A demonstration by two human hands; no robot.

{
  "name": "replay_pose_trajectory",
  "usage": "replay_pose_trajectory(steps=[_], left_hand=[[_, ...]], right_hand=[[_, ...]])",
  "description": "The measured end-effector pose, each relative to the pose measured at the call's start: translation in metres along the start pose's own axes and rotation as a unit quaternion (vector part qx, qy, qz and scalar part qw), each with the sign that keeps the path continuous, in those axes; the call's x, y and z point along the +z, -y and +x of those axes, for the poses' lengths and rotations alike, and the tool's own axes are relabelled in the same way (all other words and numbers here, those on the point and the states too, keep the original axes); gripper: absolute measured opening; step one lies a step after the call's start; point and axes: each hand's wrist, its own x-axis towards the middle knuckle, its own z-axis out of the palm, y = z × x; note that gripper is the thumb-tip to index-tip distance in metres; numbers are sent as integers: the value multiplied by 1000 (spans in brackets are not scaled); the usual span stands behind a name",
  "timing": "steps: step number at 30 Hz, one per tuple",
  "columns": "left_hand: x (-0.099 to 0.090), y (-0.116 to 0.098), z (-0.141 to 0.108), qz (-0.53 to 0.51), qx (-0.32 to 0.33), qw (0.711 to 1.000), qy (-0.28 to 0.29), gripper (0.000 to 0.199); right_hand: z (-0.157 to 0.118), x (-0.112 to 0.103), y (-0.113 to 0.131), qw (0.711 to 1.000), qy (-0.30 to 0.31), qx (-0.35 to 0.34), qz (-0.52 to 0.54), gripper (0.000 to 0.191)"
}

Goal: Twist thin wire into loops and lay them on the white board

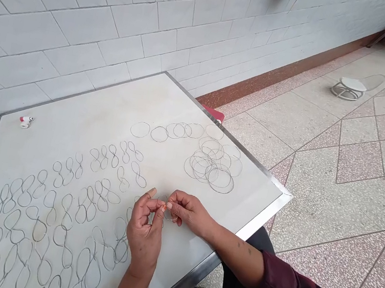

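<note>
- My left hand is pinching a thin wire loop between thumb and forefinger, its other fingers curling loosely.
- My right hand is gripping the same loop from the other side, fingertips almost meeting the left's — an orange spot is showing there, too small to make out.
- The loop is hanging between my hands, just above the table; my fingers are hiding much of it, so I can't tell its long axis.
- Figure-eight wires are lying in rough rows to my left, the nearest ones sitting just beside my left hand.
- Overlapping plain rings are lying ahead and to the right of both hands — my right hand is sitting nearer to them.
- More rings are trailing leftward from that pile, farther ahead.
- Beyond the tabletop, a low stool is standing on the floor.
</note>
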Motion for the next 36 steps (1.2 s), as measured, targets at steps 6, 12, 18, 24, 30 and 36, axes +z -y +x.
replay_pose_trajectory(steps=[6, 12, 18, 24, 30, 36], left_hand=[[0, -1, 5, -79, -76, 994, 9, 53], [-3, 4, 10, -148, -121, 981, 13, 52], [-2, 9, 12, -175, -134, 975, 36, 52], [-1, 6, 10, -166, -120, 978, 28, 45], [-3, 9, 10, -182, -121, 975, 35, 39], [-1, 8, 11, -194, -114, 973, 48, 44]], right_hand=[[1, -1, -2, 1000, 5, -9, 4, 35], [2, 3, -8, 999, -1, -45, -16, 30], [0, 6, -8, 979, -80, -158, -104, 22], [-3, 5, -2, 983, -80, -141, -85, 19], [-3, 2, -1, 981, -57, -174, -72, 18], [-3, 5, -6, 928, -118, -282, -214, 11]])
